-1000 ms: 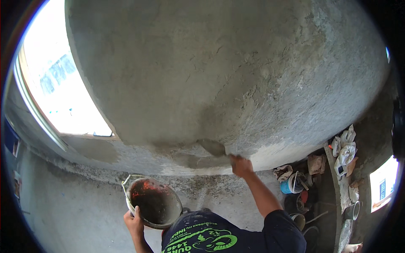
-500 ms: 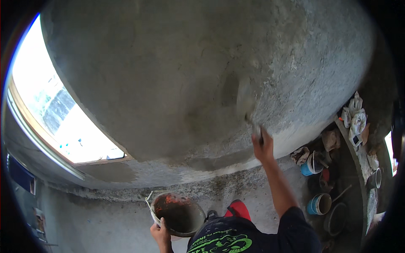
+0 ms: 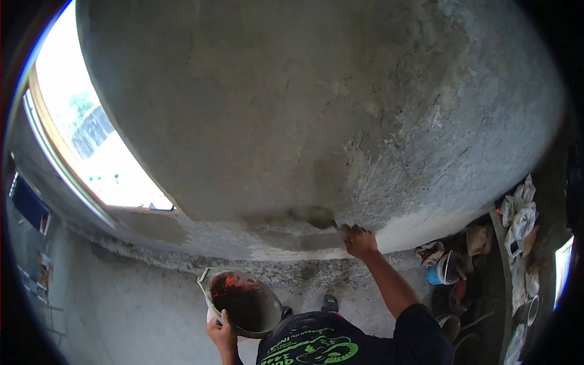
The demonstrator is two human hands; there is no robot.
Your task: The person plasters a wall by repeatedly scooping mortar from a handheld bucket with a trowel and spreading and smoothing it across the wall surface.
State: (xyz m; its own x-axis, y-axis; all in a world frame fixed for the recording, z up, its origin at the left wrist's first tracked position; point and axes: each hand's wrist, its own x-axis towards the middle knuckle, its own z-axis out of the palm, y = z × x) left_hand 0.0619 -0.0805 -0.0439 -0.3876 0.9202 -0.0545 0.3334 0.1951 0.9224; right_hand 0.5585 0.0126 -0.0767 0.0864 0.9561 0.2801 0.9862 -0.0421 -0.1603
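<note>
Trowel [image 3: 320, 217], its blade flat to the lower part of the grey wall [image 3: 255, 121], near the middle of the wall's bottom edge; whether it touches cannot be told.

From left to right: a bright window [image 3: 97, 155] borders the wall's left edge. Below, your left hand [image 3: 222, 331] grips a bucket [image 3: 266, 309], thumb over its near-left rim, the other fingers mostly hidden. The bucket tilts open toward you, orange-red patches inside, its pale handle at the far-left rim. Your right hand [image 3: 360, 242] has its fingers curled closed around the trowel's handle, at the blade's right end. Damp, darker mortar [image 3: 298, 241] marks the wall just below the blade. Further right, on the floor near the wall's bottom edge, stands a blue-and-white bucket [image 3: 434, 275]. At the far right, pale bags [image 3: 522, 224] lie along a ledge.
</note>
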